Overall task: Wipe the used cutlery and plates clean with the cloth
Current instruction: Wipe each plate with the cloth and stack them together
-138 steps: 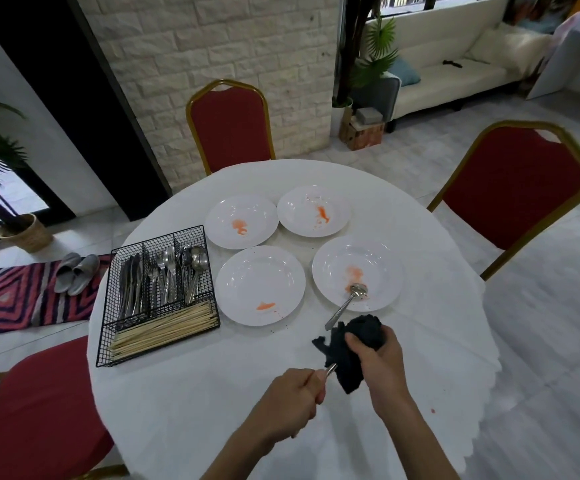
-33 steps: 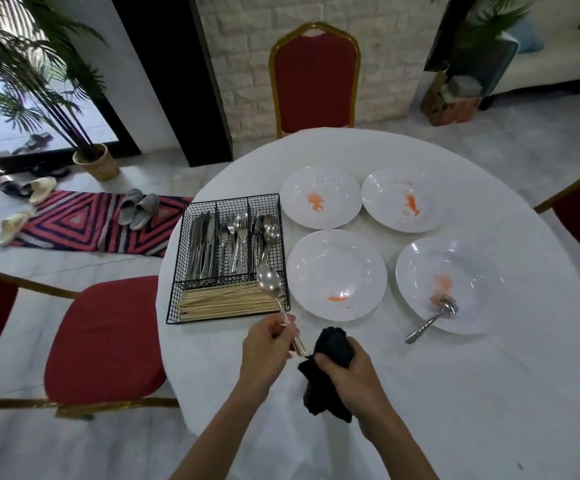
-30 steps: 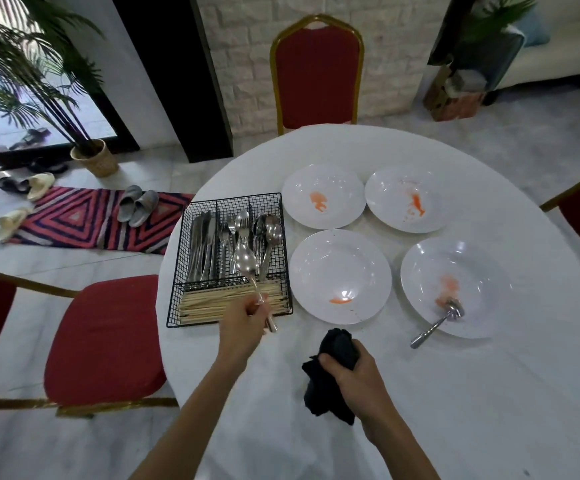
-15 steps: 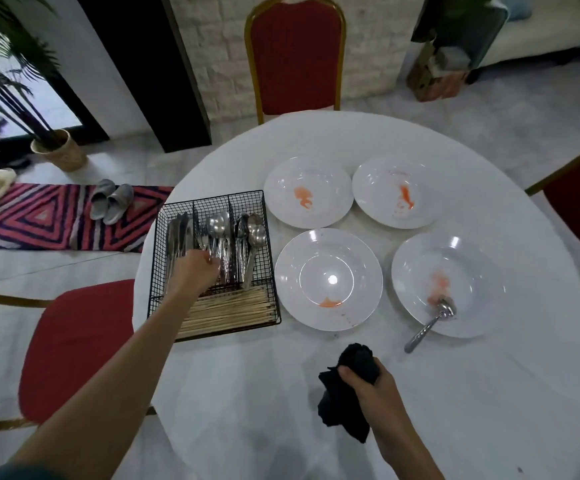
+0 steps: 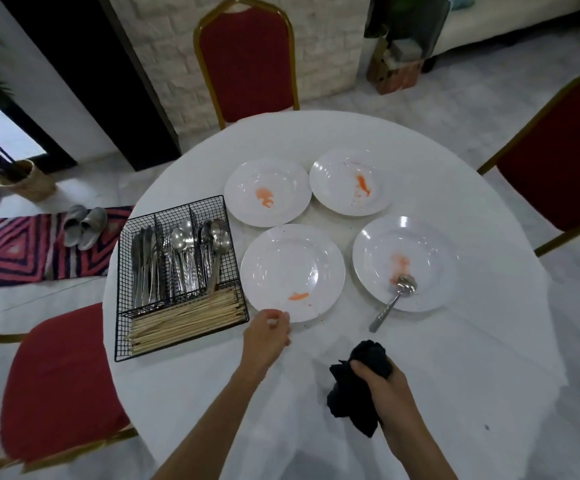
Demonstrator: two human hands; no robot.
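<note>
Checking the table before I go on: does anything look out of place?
One fork lies loose, head on the near right plate, handle out over the rim, while the other cutlery sits in the wire basket. All four plates carry orange smears.

left hand (image 5: 267, 330) at plate (image 5: 292, 271) rim | right hand (image 5: 384, 382) grips cloth (image 5: 354, 389)

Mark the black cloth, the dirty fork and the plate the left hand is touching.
black cloth (image 5: 351, 396), head view, on the hanging folds below the fist.
dirty fork (image 5: 390, 303), head view, mid-handle.
plate at the left hand (image 5: 292, 268), head view, its bare centre.
</note>
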